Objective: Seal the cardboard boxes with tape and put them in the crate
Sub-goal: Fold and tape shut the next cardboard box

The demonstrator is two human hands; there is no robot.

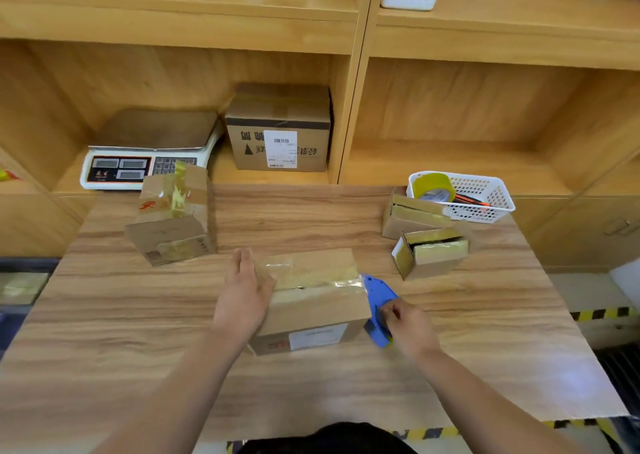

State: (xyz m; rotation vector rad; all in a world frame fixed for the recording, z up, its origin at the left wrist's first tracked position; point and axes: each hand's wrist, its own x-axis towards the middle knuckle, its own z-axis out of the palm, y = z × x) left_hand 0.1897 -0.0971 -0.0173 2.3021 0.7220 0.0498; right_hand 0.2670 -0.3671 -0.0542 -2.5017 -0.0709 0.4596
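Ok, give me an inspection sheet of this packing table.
Surface: wooden table.
Job's things: centre box with tape along its top; blue tape dispenser at its right end; taped box at left; two small boxes at right, flaps not fully shut.
Clutter: white basket holding a tape roll.
Grippers: left hand flat on the centre box; right hand grips the tape dispenser.
Cables: nothing seen.
Surroundings: shelves behind, with a scale and a labelled box.

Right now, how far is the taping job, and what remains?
Done: the left box carries tape. In hand: the left hand presses the middle box while the right hand holds the blue tape dispenser at its end. Left: the rear small box and the front small box look unsealed; nothing here is crated yet.
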